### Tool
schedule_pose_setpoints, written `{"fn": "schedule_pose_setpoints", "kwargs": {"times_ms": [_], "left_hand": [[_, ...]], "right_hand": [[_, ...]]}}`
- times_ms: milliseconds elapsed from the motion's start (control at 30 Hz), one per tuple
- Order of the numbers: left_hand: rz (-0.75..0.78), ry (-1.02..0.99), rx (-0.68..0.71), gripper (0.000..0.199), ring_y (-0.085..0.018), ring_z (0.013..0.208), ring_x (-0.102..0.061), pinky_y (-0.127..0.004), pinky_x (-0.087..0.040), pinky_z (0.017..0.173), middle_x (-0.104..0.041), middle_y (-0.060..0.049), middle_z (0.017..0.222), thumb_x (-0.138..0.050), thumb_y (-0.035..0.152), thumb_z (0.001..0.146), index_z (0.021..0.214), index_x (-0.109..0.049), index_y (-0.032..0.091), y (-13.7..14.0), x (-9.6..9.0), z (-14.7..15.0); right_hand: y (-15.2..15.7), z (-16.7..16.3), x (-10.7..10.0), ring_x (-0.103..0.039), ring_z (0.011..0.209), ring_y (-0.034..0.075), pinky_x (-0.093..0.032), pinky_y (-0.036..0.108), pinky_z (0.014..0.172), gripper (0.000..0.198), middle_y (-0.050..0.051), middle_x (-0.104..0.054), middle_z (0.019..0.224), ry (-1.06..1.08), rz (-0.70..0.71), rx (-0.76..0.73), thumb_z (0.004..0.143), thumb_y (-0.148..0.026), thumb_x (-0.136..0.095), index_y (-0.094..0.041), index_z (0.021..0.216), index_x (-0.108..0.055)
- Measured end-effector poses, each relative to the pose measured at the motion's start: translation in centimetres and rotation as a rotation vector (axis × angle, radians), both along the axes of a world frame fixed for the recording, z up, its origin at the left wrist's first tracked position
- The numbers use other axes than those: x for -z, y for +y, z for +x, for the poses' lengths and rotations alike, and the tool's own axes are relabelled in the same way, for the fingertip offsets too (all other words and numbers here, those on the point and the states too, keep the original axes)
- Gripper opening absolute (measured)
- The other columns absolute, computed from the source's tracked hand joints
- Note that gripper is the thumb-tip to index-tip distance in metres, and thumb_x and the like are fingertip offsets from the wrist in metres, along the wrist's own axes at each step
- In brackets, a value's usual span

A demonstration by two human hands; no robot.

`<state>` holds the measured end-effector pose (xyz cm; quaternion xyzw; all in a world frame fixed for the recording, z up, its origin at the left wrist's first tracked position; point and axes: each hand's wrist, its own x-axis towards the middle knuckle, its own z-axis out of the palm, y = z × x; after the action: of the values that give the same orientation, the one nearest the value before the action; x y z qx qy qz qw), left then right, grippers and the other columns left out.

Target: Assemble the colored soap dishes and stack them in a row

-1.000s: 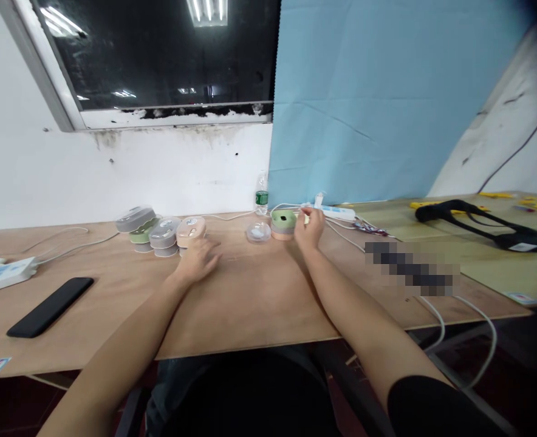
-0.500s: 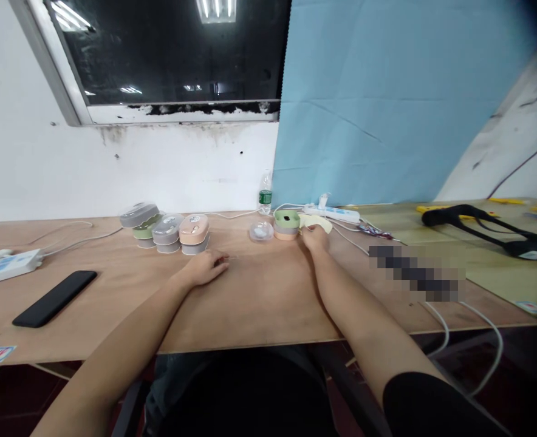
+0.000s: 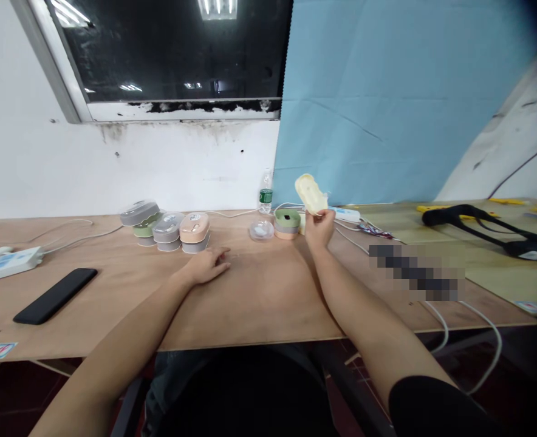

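Note:
My right hand (image 3: 319, 229) pinches the lower end of a pale yellow, rounded oblong piece (image 3: 311, 194), like a shallow lid or tray. It is held up tilted above the table, in front of the blue sheet. Just left of that hand stands a stack of green, grey and peach containers (image 3: 287, 224), its green top piece open. Beside the stack lies a small clear round container (image 3: 261, 230). My left hand (image 3: 207, 265) rests on the table with fingers apart, holding nothing, close to a pink-topped grey box (image 3: 194, 232).
More lidded boxes in grey (image 3: 167, 230) and green (image 3: 145, 226) are stacked at left. A water bottle (image 3: 265, 193) stands by the wall. A black phone (image 3: 55, 296), power strips (image 3: 11, 265), cables and a black frame-like object (image 3: 487, 229) lie around the table.
My right hand has lifted the pale yellow piece from the table behind the stack and turned it upright. My left hand has hardly moved.

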<state>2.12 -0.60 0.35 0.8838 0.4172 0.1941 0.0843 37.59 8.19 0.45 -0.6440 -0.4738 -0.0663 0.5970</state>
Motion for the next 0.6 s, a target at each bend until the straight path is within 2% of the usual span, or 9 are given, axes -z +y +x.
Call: {"fn": "schedule_pose_setpoints", "kwargs": {"times_ms": [167,300,367,467,533,600], "left_hand": [[-0.001,-0.119,-0.054,0.078,-0.022,0.095,-0.061,-0.038,-0.049,0.086,-0.052,-0.014,0.129,-0.051,0.049,0.086,0.147,-0.017,0.015,0.1,0.6,0.0],[0.076,-0.313,-0.058,0.097,-0.025,0.103,-0.059,-0.041,-0.048,0.091,-0.044,-0.019,0.137,-0.054,0.052,0.085,0.149,0.008,0.015,0.0,0.2,-0.1],[0.109,-0.374,-0.018,0.095,-0.026,0.099,-0.060,-0.041,-0.050,0.087,-0.042,-0.020,0.139,-0.054,0.051,0.085,0.149,0.007,0.015,-0.4,-0.4,-0.1],[0.133,-0.386,-0.012,0.083,-0.021,0.083,-0.062,-0.037,-0.053,0.074,-0.039,-0.019,0.142,-0.052,0.052,0.087,0.149,-0.007,0.020,-1.1,-1.2,0.2],[0.127,-0.355,-0.012,0.077,-0.018,0.076,-0.061,-0.035,-0.053,0.069,-0.046,-0.016,0.135,-0.053,0.052,0.086,0.146,-0.017,0.020,-1.4,-1.5,0.4],[0.115,-0.299,-0.002,0.070,-0.020,0.078,-0.060,-0.035,-0.052,0.070,-0.055,-0.014,0.124,-0.055,0.054,0.085,0.140,-0.030,0.018,-1.3,-1.4,0.5]], "right_hand": [[-2.6,-5.2,-0.3,-0.059,0.076,0.019,-0.042,0.027,0.070,0.036,0.006,-0.061,0.084,-0.159,0.004,-0.357,0.087,-0.046,-0.044,-0.018,0.109,-0.045],[-4.6,-9.3,0.0,-0.056,0.074,0.019,-0.039,0.027,0.067,0.033,0.006,-0.062,0.082,-0.336,-0.010,-0.572,0.090,-0.048,-0.039,-0.020,0.099,-0.053],[-5.1,-10.7,0.3,-0.053,0.068,0.017,-0.036,0.026,0.063,0.033,0.003,-0.058,0.073,-0.366,-0.004,-0.653,0.091,-0.049,-0.039,-0.021,0.088,-0.054],[-4.8,-11.3,0.6,-0.045,0.058,0.014,-0.032,0.025,0.056,0.038,-0.001,-0.048,0.061,-0.356,-0.056,-0.709,0.091,-0.050,-0.039,-0.020,0.070,-0.049],[-4.2,-11.0,0.9,-0.042,0.055,0.012,-0.028,0.024,0.053,0.042,-0.002,-0.045,0.057,-0.377,-0.140,-0.754,0.091,-0.051,-0.039,-0.020,0.064,-0.046],[-3.6,-10.4,1.2,-0.041,0.054,0.011,-0.026,0.024,0.051,0.045,-0.003,-0.045,0.056,-0.421,-0.259,-0.832,0.090,-0.053,-0.040,-0.019,0.061,-0.047]]}}
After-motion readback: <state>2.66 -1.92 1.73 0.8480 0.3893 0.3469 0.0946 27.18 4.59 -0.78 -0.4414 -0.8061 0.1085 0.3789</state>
